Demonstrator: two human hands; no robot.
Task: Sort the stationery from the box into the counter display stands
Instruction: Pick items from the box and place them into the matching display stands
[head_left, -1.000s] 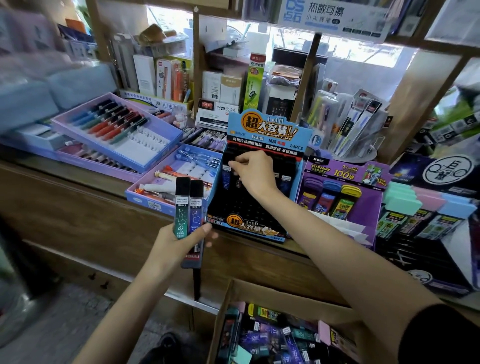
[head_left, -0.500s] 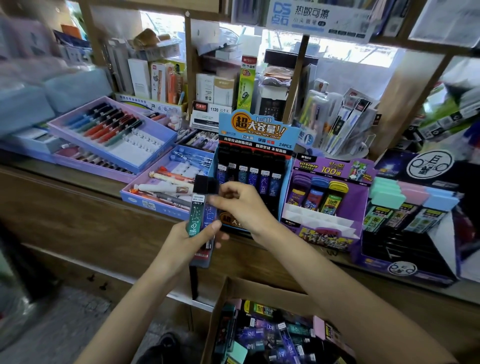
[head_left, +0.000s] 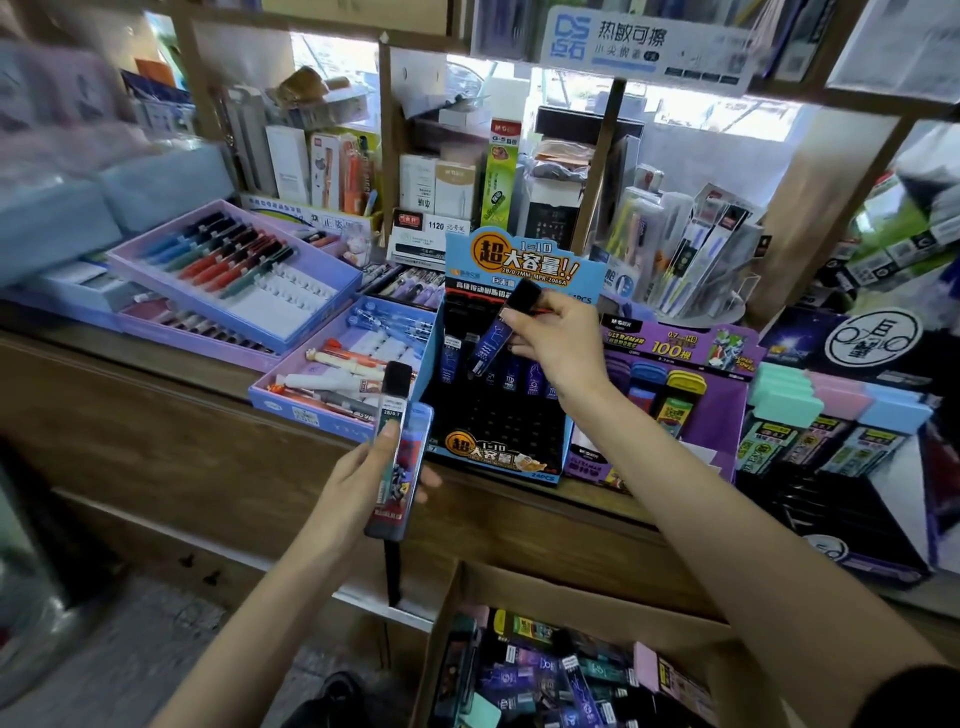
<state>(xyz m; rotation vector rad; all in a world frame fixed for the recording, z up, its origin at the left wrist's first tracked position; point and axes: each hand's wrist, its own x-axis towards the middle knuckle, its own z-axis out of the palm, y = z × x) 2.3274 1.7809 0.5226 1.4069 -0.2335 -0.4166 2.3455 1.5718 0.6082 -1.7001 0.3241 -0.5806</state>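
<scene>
Blue case (head_left: 488, 340) in right hand (head_left: 561, 348), two cases (head_left: 390, 415) in left hand (head_left: 358, 483)

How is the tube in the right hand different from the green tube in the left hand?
The right hand pinches a blue tube; the left hand holds a green tube. The blue tube tilts above the display stand; the green tube stands upright, lower down. Both have black caps.

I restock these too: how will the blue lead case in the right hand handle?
The blue lead case looks stiff and probably light: the right hand holds it by a fingertip pinch. Its smooth sides may slip. Slim and tall, it likely tips outside the display stand.
</scene>
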